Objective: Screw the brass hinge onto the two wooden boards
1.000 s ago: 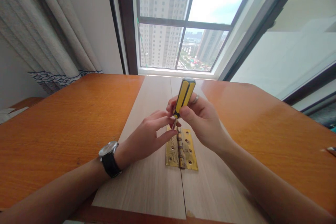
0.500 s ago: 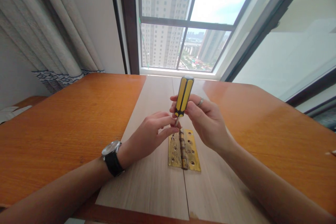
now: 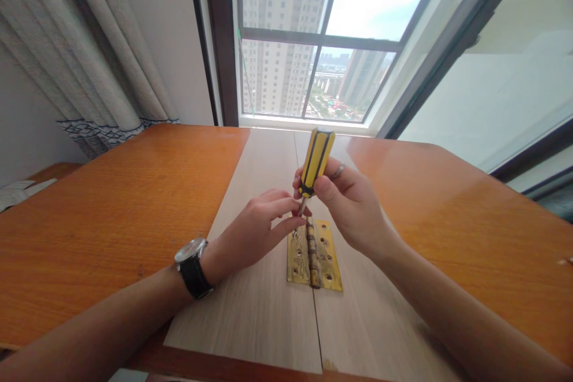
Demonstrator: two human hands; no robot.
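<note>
A screwdriver with a yellow and black handle stands tilted over a brass hinge, its top leaning to the right. Thumb and fingers of my right hand grip the handle near its lower end. My left hand pinches around the lower shaft with thumb and forefinger, hiding the tip. Just under the left thumb a small screw shows in the upper hole of the hinge's left leaf. The hinge lies open and flat, its knuckle along the seam, with several holes in each leaf.
Two pale wood boards lie side by side under the hinge on a glossy orange-brown table. Beyond the table's far edge is a window. A grey curtain hangs at the left.
The screwdriver handle has turned a little, and its top has tipped slightly right. My right fingers have shifted with it. My left hand stays nearly in place.
</note>
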